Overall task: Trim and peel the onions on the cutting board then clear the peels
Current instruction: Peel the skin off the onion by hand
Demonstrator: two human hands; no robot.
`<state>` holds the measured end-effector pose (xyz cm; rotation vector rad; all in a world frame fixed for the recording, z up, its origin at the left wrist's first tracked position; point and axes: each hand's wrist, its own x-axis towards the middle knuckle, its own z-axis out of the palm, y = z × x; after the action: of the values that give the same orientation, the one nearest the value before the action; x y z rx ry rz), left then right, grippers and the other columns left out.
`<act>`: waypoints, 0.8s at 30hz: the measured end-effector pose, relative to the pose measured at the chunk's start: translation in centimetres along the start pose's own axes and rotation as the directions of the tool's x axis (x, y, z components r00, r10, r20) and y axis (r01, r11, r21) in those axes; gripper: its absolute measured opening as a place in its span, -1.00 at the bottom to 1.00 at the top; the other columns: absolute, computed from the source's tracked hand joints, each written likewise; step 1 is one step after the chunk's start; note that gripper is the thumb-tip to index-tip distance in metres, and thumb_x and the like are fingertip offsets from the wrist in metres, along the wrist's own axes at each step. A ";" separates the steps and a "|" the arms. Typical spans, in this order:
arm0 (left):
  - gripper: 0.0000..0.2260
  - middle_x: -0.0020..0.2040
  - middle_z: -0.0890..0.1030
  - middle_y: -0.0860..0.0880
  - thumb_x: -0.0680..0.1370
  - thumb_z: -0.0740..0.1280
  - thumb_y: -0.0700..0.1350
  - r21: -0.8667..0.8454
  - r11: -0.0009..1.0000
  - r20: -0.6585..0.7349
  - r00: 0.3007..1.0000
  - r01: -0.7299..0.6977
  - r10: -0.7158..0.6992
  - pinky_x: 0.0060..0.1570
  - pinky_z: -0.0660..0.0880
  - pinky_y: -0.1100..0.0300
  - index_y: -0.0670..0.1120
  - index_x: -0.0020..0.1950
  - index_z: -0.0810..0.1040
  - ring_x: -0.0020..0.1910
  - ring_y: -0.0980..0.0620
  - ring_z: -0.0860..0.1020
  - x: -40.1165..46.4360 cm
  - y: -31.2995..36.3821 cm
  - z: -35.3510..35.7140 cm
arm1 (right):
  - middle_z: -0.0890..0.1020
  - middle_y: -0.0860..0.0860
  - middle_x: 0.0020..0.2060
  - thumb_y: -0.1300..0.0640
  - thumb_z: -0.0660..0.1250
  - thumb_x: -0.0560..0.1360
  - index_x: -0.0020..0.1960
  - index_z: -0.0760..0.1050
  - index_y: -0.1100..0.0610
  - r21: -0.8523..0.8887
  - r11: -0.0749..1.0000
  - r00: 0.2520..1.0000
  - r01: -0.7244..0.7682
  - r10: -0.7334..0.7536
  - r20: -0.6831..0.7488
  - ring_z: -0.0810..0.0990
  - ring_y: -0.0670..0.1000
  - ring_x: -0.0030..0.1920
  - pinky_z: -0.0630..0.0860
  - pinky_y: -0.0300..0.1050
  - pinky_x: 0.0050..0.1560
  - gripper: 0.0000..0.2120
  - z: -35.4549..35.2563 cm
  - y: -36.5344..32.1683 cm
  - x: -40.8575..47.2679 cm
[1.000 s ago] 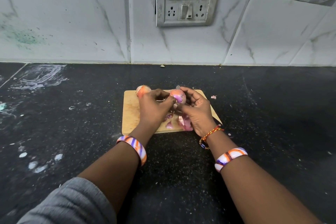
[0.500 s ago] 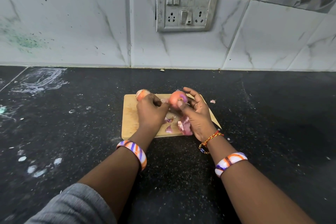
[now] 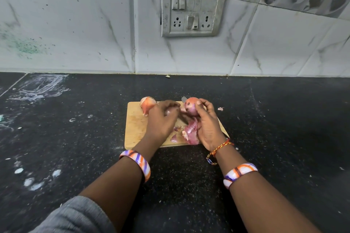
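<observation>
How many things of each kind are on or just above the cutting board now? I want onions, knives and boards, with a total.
Onions: 2, one held by the right hand at, one lying on the board at
Knives: 1, mostly hidden by the hands
Cutting boards: 1
Total: 4

Person is wearing a grey sleeve (image 3: 75, 215) on the left arm, ending short of the forearm. Left wrist is carrying a broad bangle (image 3: 138, 162) striped white, orange and purple. Right forearm is carrying a matching striped bangle (image 3: 239, 174). Right wrist is also wearing a thin braided thread bracelet (image 3: 219, 149), red and yellow, with small dark beads.
</observation>
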<state>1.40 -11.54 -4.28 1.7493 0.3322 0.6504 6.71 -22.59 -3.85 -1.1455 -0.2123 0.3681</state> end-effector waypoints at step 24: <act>-0.80 -0.31 0.66 -0.14 0.39 0.31 -0.07 0.068 0.997 0.042 0.998 -0.042 0.039 -0.24 0.55 -0.06 -0.16 -0.24 0.65 -0.34 -0.04 0.58 -0.4 0.3 -0.2 | 0.60 0.21 0.01 0.09 0.23 0.55 0.24 0.48 0.22 -0.244 0.967 0.997 0.076 -0.068 0.042 0.56 0.06 -0.13 0.57 -0.04 -0.06 -0.67 0.4 0.7 0.0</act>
<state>0.92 -11.72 -4.05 1.8371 0.2948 0.6386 6.42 -22.04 -4.31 -1.3721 -0.3356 0.3021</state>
